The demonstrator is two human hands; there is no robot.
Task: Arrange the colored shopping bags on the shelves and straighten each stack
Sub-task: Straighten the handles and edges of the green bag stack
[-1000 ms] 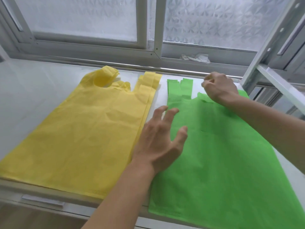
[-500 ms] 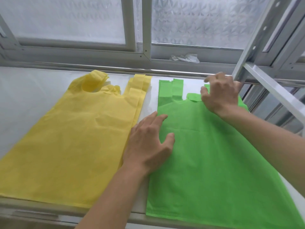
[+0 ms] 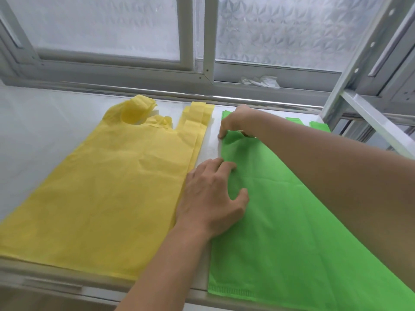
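Note:
A stack of yellow bags (image 3: 107, 194) lies flat on the left of the white shelf (image 3: 33, 140), its handles toward the window, the left handle crumpled. Beside it on the right lies a stack of green bags (image 3: 280, 243). My left hand (image 3: 213, 198) rests palm down with fingers spread on the green stack's left edge. Reaching across, my right hand (image 3: 235, 122) pinches the green stack's left handle at its base. The right forearm hides much of the green stack's top.
A frosted window with a grey metal frame (image 3: 197, 72) runs behind the shelf. A crumpled clear plastic scrap (image 3: 260, 80) lies on the sill. The grey shelf upright and brace (image 3: 350, 95) stand at the right. The shelf's front edge (image 3: 67, 286) is near me.
My right hand has moved left from the green stack's right handle to its left handle and closed on it. My left hand stays pressed on the green stack's left edge.

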